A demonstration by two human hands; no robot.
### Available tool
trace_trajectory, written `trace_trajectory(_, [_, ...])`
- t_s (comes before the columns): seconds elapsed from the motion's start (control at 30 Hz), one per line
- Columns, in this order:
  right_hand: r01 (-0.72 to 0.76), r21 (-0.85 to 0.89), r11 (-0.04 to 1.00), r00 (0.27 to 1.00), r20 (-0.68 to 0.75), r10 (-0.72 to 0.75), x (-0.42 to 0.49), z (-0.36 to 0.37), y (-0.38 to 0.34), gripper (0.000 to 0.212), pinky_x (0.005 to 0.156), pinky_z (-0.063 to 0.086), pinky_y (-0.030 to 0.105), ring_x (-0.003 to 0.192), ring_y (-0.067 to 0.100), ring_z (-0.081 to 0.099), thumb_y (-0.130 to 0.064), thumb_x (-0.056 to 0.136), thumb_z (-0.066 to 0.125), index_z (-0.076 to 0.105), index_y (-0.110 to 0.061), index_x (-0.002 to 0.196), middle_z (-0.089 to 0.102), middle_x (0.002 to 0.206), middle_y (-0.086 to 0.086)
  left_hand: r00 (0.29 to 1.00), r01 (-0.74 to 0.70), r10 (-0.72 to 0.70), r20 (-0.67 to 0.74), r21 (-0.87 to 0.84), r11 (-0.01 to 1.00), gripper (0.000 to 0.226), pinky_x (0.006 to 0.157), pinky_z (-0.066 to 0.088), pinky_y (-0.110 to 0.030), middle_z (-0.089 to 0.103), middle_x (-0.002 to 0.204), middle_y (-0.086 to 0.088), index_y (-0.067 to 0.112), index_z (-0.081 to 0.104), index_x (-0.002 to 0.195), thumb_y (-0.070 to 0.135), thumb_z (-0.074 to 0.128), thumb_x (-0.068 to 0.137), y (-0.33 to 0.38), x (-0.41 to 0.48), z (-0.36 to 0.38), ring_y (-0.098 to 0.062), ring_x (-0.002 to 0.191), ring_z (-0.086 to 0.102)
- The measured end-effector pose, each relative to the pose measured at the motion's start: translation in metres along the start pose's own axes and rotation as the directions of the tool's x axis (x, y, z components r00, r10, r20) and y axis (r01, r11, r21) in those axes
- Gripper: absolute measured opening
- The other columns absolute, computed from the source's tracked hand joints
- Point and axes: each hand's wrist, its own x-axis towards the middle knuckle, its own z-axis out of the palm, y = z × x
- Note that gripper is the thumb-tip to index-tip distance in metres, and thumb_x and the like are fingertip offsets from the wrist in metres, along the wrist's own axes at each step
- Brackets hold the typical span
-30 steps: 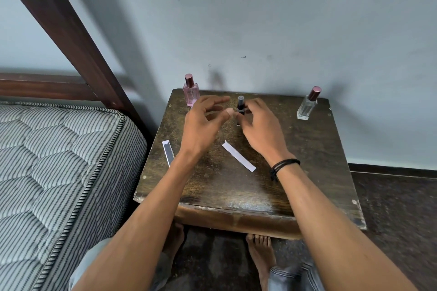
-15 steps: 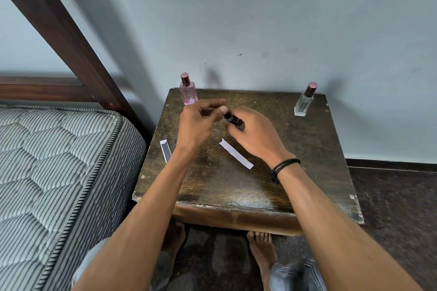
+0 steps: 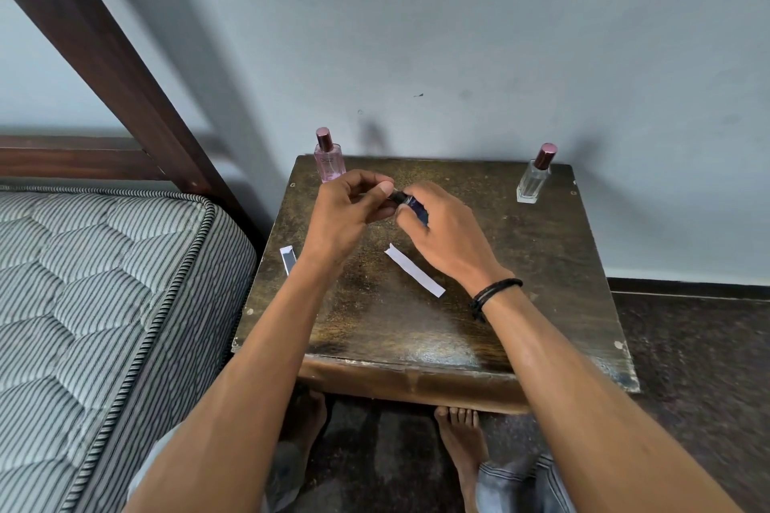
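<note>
Two hands meet over the middle of a wooden table (image 3: 416,337), and a small dark bottle (image 3: 411,207) is held between them, raised off the tabletop and tilted so its top points toward the left hand (image 3: 346,217). The left thumb and forefinger pinch that top end. The right hand (image 3: 446,237) curls its fingers round the bottle's body and hides most of it. A pale mark shows on the dark glass, but it is too small to read, and the bottle's contents cannot be made out.

Beyond the grip and a little to its left stands a pink bottle (image 3: 329,160) with a dark red cap, upright at the table's back edge. It holds pink liquid, and its faint lettering is not legible. Farther off to the right of the grip, near the back corner, a clear bottle (image 3: 531,181) with the same sort of cap stands upright. No label shows on it, and I cannot tell whether there is liquid in it.

Just below the grip, toward the person, a white paper strip (image 3: 414,271) lies flat and blank on the wood. A second strip (image 3: 288,258) lies to the left of the grip at the table's edge. A black bracelet (image 3: 493,292) circles the right wrist. A striped mattress (image 3: 104,304) lies well to the left.
</note>
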Motion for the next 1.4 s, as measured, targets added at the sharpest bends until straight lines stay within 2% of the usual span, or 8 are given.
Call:
trace_trajectory(0.13, [0.037, -0.032, 0.999, 0.999, -0.023, -0.037, 0.0, 0.002, -0.004, 0.019, 0.061, 0.047, 0.038, 0.069, 0.023, 0.055, -0.024, 0.101, 0.054, 0.059, -0.008, 0.109, 0.051, 0.092, -0.005, 1.0, 0.01, -0.01, 0.009, -0.033, 0.999, 0.009, 0.077, 0.059, -0.021, 0.074, 0.09, -0.009, 0.001, 0.069, 0.103, 0.005, 0.063, 0.098, 0.001, -0.001, 0.0, -0.013, 0.079, 0.073])
trace_trajectory(0.67, [0.092, -0.052, 0.994, 0.995, -0.045, -0.094, 0.002, 0.005, -0.005, 0.016, 0.059, 0.042, 0.032, 0.064, 0.017, 0.049, -0.021, 0.101, 0.052, 0.059, -0.006, 0.103, 0.049, 0.089, -0.005, 0.999, 0.052, -0.05, 0.02, -0.083, 0.995, 0.014, 0.08, 0.06, -0.025, 0.074, 0.091, -0.01, -0.002, 0.065, 0.105, 0.009, 0.059, 0.1, -0.001, -0.003, -0.002, -0.015, 0.081, 0.074])
trace_trajectory(0.83, [0.017, 0.01, 1.0, 0.998, -0.063, -0.017, -0.001, -0.001, 0.008, 0.018, 0.064, 0.042, 0.026, 0.071, 0.012, 0.053, -0.019, 0.1, 0.053, 0.064, -0.007, 0.11, 0.061, 0.094, -0.003, 0.981, 0.057, -0.111, -0.158, -0.308, 0.95, 0.02, 0.085, 0.061, -0.031, 0.075, 0.101, -0.02, 0.0, 0.065, 0.101, 0.017, 0.055, 0.103, 0.009, 0.009, -0.032, -0.028, 0.093, 0.075])
trace_trajectory(0.93, [-0.06, 0.077, 0.995, 0.996, -0.055, 0.064, 0.0, -0.004, 0.013, 0.024, 0.063, 0.038, 0.016, 0.073, 0.008, 0.053, -0.025, 0.099, 0.052, 0.066, -0.008, 0.109, 0.062, 0.094, -0.004, 0.975, 0.002, -0.039, -0.22, -0.164, 0.986, 0.017, 0.088, 0.06, -0.031, 0.076, 0.1, -0.017, 0.006, 0.068, 0.1, 0.02, 0.057, 0.102, 0.012, 0.014, -0.045, -0.026, 0.095, 0.075])
trace_trajectory(1.07, [-0.157, 0.214, 0.964, 0.985, -0.032, 0.167, 0.002, -0.002, 0.014, 0.024, 0.06, 0.035, 0.023, 0.065, 0.004, 0.048, -0.027, 0.098, 0.054, 0.071, -0.012, 0.102, 0.062, 0.082, -0.001, 0.987, 0.041, -0.024, -0.159, 0.105, 0.994, 0.013, 0.083, 0.06, -0.025, 0.074, 0.1, -0.018, 0.001, 0.068, 0.105, 0.011, 0.062, 0.1, 0.003, 0.014, -0.042, -0.026, 0.096, 0.074])
trace_trajectory(1.2, [-0.316, 0.61, 0.727, 0.936, 0.074, 0.345, 0.005, -0.006, 0.012, 0.022, 0.049, 0.03, 0.026, 0.052, 0.012, 0.039, -0.017, 0.1, 0.055, 0.076, -0.014, 0.107, 0.053, 0.067, 0.001, 0.994, -0.044, 0.094, -0.061, 0.564, 0.824, 0.002, 0.078, 0.053, -0.019, 0.073, 0.086, 0.007, 0.02, 0.074, 0.092, 0.019, 0.075, 0.09, -0.002, 0.011, -0.041, -0.007, 0.08, 0.069])
trace_trajectory(1.3, [-0.344, 0.758, 0.554, 0.914, 0.135, 0.382, 0.004, -0.012, 0.012, 0.021, 0.047, 0.037, 0.025, 0.052, 0.016, 0.044, -0.01, 0.1, 0.057, 0.075, -0.01, 0.111, 0.055, 0.068, 0.006, 0.998, -0.065, 0.05, 0.042, 0.679, 0.731, 0.007, 0.078, 0.051, -0.019, 0.074, 0.092, 0.008, 0.024, 0.076, 0.092, 0.021, 0.079, 0.086, -0.004, 0.007, -0.041, -0.003, 0.081, 0.067])
trace_trajectory(1.4, [-0.339, 0.789, 0.512, 0.91, 0.137, 0.391, -0.001, -0.018, 0.018, 0.03, 0.05, 0.044, 0.03, 0.06, 0.022, 0.053, -0.007, 0.097, 0.063, 0.069, -0.012, 0.126, 0.06, 0.073, 0.007, 0.992, -0.085, -0.011, 0.125, 0.732, 0.676, 0.011, 0.091, 0.054, -0.03, 0.076, 0.099, 0.006, 0.024, 0.078, 0.094, 0.02, 0.081, 0.084, -0.008, 0.002, -0.043, -0.009, 0.092, 0.069])
